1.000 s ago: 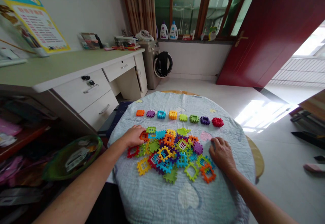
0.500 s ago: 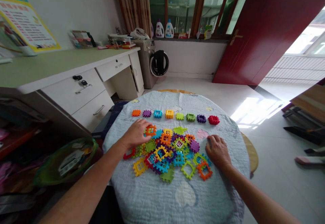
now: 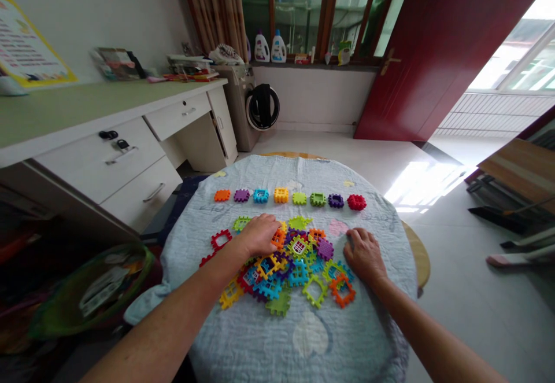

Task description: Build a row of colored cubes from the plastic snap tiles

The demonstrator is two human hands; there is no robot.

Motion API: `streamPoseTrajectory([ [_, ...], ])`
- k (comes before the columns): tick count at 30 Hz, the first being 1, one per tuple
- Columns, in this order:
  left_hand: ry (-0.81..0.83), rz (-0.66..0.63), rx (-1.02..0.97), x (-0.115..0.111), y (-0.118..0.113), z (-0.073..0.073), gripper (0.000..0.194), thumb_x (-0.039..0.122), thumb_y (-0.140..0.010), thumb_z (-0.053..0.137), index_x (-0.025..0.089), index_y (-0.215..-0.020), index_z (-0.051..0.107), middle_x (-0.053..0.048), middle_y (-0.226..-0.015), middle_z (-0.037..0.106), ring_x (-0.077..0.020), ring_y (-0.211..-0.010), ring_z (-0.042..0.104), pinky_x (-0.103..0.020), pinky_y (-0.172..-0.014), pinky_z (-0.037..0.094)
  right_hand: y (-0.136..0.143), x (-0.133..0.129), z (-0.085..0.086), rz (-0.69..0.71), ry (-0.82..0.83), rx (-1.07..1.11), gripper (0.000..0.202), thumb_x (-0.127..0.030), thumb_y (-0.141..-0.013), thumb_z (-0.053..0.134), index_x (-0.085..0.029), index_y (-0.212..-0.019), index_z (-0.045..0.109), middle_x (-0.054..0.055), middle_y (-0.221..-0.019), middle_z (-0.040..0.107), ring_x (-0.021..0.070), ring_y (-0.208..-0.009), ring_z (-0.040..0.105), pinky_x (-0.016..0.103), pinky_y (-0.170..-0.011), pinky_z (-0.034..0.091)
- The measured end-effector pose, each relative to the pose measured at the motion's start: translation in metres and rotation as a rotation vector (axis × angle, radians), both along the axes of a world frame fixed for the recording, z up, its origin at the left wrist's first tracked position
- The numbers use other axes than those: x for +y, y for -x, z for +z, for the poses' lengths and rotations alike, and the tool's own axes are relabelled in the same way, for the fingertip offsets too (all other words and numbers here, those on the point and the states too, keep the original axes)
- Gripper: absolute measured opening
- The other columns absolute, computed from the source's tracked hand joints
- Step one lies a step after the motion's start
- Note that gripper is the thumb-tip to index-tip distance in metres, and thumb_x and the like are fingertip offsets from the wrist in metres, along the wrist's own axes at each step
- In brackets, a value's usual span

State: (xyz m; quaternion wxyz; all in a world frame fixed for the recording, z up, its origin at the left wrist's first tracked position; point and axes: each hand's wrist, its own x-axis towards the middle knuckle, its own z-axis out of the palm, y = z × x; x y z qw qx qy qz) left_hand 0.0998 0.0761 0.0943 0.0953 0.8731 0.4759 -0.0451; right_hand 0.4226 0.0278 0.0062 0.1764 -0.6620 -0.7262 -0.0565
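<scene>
My left hand (image 3: 261,235) is over the upper left of a heap of colourful notched plastic pieces, its fingers curled at an orange piece (image 3: 278,239). My right hand (image 3: 363,254) rests on the cloth right of the heap, fingers bent and slightly apart, holding nothing. A purple piece (image 3: 325,249) and an orange frame (image 3: 342,290) lie near it. Beyond the heap runs a row of small stacks, from an orange one (image 3: 222,195) at the left to a red one (image 3: 356,202) at the right.
A pale blue cloth (image 3: 255,348) covers the round table. To the left stand a desk (image 3: 108,102) with drawers and a green basket (image 3: 93,290) on the floor. Further back are a washing machine (image 3: 236,105) and a red door (image 3: 399,53).
My left hand has moved right across the heap, uncovering green and red pieces at its left. My right hand stays on the cloth. The whole view has shifted slightly.
</scene>
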Motion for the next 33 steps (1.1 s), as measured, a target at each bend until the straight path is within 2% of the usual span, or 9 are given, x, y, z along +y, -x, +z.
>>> streamPoseTrajectory([
  [9, -0.045, 0.016, 0.038, 0.0002, -0.0056, 0.0011, 0.032, 0.037, -0.068, 0.067, 0.017, -0.093, 0.068, -0.013, -0.102, 0.062, -0.0312, -0.104, 0.056, -0.044, -0.092, 0.047, 0.0005, 0.0001, 0.0018, 0.004, 0.013, 0.013, 0.020, -0.021, -0.086, 0.051, -0.018, -0.105, 0.058, 0.009, -0.108, 0.059, 0.0236, -0.098, 0.050, 0.036, -0.090, 0.036],
  [18, -0.081, 0.029, 0.089, -0.0041, -0.0071, 0.0069, 0.030, 0.038, -0.071, 0.065, 0.018, -0.093, 0.068, -0.012, -0.102, 0.065, -0.0296, -0.104, 0.057, -0.041, -0.091, 0.046, 0.0010, -0.0001, 0.0027, 0.007, 0.000, 0.016, 0.021, -0.020, -0.085, 0.051, -0.019, -0.104, 0.058, 0.008, -0.107, 0.059, 0.0229, -0.098, 0.050, 0.034, -0.089, 0.035],
  [33, -0.150, 0.082, 0.117, -0.0063, -0.0080, 0.0084, 0.035, 0.044, -0.071, 0.063, 0.019, -0.095, 0.066, -0.010, -0.103, 0.065, -0.0280, -0.104, 0.058, -0.041, -0.091, 0.044, -0.0001, 0.0007, -0.0007, 0.001, 0.019, 0.023, 0.020, -0.021, -0.086, 0.051, -0.018, -0.104, 0.058, 0.009, -0.107, 0.059, 0.0233, -0.100, 0.049, 0.035, -0.090, 0.035],
])
